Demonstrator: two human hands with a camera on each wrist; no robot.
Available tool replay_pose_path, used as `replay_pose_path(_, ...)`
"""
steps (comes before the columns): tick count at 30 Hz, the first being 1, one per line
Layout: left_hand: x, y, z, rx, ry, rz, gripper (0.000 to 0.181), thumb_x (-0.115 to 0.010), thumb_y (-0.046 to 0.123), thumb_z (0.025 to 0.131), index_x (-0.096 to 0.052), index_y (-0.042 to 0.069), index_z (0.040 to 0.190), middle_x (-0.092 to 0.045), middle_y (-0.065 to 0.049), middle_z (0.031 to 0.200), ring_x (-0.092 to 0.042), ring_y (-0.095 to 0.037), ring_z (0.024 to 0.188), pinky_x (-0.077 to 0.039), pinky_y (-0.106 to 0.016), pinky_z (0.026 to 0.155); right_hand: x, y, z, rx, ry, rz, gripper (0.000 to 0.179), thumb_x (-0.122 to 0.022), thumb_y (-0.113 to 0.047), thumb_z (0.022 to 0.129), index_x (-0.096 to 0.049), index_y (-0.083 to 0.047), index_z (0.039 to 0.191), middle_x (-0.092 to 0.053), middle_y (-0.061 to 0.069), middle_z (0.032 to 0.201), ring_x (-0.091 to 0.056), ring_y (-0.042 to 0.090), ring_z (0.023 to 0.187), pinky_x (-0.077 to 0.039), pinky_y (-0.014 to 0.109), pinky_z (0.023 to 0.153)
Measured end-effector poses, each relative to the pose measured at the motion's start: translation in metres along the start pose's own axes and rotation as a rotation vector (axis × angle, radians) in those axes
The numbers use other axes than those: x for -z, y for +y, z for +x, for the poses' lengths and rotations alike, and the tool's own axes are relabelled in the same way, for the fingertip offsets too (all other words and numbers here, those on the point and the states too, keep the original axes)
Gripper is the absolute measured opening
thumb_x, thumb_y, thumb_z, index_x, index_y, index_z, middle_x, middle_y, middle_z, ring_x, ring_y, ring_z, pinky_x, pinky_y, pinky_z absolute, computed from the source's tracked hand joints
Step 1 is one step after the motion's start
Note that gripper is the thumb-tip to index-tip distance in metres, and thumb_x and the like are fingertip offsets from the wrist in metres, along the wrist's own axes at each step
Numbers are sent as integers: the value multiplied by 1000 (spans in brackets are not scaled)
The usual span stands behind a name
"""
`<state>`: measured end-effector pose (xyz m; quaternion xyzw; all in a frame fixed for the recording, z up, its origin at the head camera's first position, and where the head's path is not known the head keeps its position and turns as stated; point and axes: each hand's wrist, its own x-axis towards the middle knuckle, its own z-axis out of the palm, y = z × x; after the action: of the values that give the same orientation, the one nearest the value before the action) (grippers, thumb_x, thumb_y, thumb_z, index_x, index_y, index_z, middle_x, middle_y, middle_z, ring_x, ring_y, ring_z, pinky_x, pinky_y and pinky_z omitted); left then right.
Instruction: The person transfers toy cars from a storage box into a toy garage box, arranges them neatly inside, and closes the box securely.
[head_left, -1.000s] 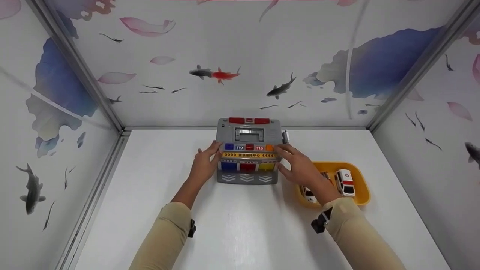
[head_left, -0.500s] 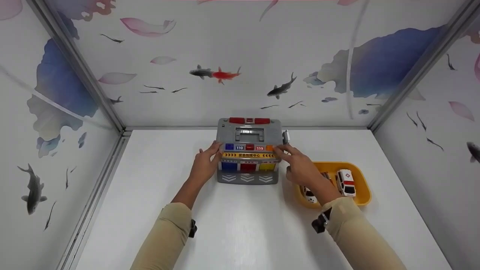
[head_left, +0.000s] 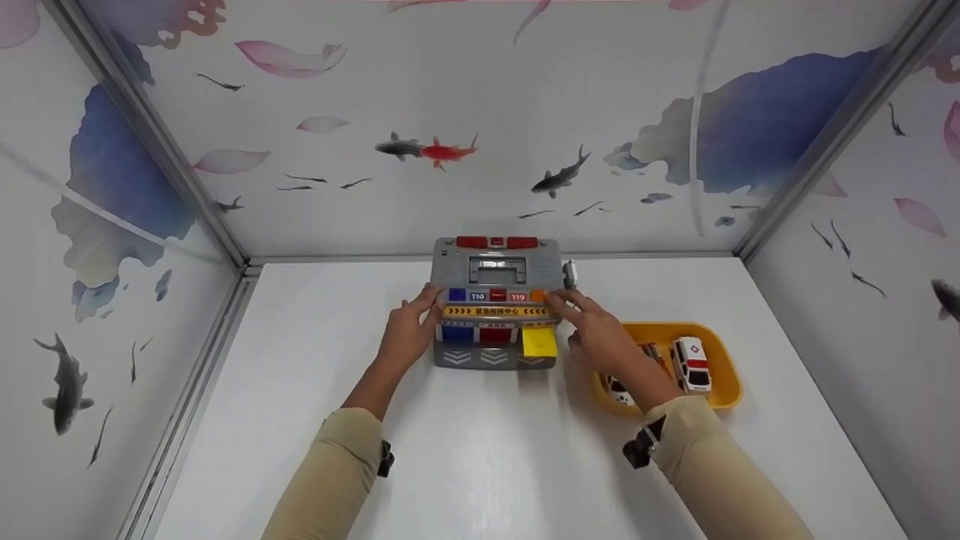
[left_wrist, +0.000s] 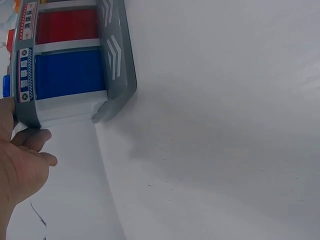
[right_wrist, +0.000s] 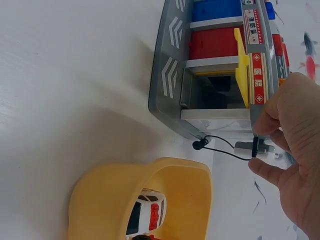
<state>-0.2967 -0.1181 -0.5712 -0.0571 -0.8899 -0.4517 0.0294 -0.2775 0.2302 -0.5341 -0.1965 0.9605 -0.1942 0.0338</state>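
A grey toy emergency garage (head_left: 496, 356) stands by the back wall in the head view, its blue and red doors down. Its yellow door (head_left: 538, 342) is swung up and outward; in the right wrist view the bay behind it is dark and open. My left hand (head_left: 409, 328) grips the garage's left side, fingertips at its edge. My right hand (head_left: 600, 330) has its index finger on the orange button (head_left: 538, 295) at the top right corner. Near its thumb, a small grey part (right_wrist: 245, 146) with a black cord hangs at the garage's side.
Right of the garage, partly under my right forearm, is a yellow tray (head_left: 726, 375) with several toy vehicles, including a white ambulance (head_left: 691, 364). Printed panels enclose the white table (head_left: 465, 465) at the back and both sides.
The yellow door has sprung from closed to raised. My right thumb has drawn back from the garage's front, while the index finger stays at the orange button. The left hand keeps its place.
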Motion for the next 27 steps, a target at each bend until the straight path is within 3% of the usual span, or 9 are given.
replay_pose_path(9,0,2,0,48,-22,-22,52,-57,38,117,-52,19,166,-41,-8,176,-40,-26,166,-35,-47,138,10,10,-7,-9,-14,49,74,-68,-20,108,-36,-27,174,-33,6,181,-49,43,157,-48,63,127)
replay_pose_path(15,2,2,-1,30,-17,-20,52,-58,37,117,-53,18,165,-41,-10,176,-42,-27,165,-36,-49,137,18,29,-26,-32,13,-1,75,-72,-33,107,-39,-25,173,-38,9,178,-49,45,157,-49,68,124)
replay_pose_path(20,2,2,-2,27,-14,-31,51,-58,36,117,-54,18,164,-41,-11,176,-41,-28,165,-36,-49,137,22,48,-43,-31,41,-49,75,-77,-33,103,-46,-22,170,-45,11,173,-56,47,149,-51,71,120)
replay_pose_path(27,0,1,0,45,-21,-24,52,-57,40,117,-54,20,165,-40,-7,176,-40,-26,166,-35,-47,138,28,72,-65,-68,40,-102,73,-78,-29,103,-47,-15,168,-47,18,171,-56,49,148,-50,71,120)
